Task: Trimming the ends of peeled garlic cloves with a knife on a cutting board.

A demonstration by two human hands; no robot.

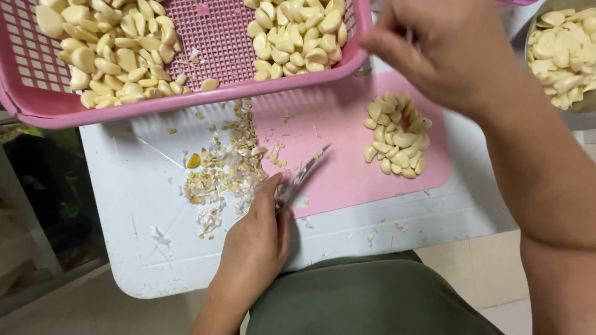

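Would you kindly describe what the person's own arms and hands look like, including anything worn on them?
Both arms are bare as far as the view shows: no sleeves, gloves, watch or bracelets in sight. The left hand shows no rings; the right hand is blurred, so small details there cannot be told. The right forearm fills the right edge of the view. Below is an olive-green garment.

Garlic pile (397, 138) lies on the mat (335, 180) (basket (205, 93) behind, peels (223, 174) left).
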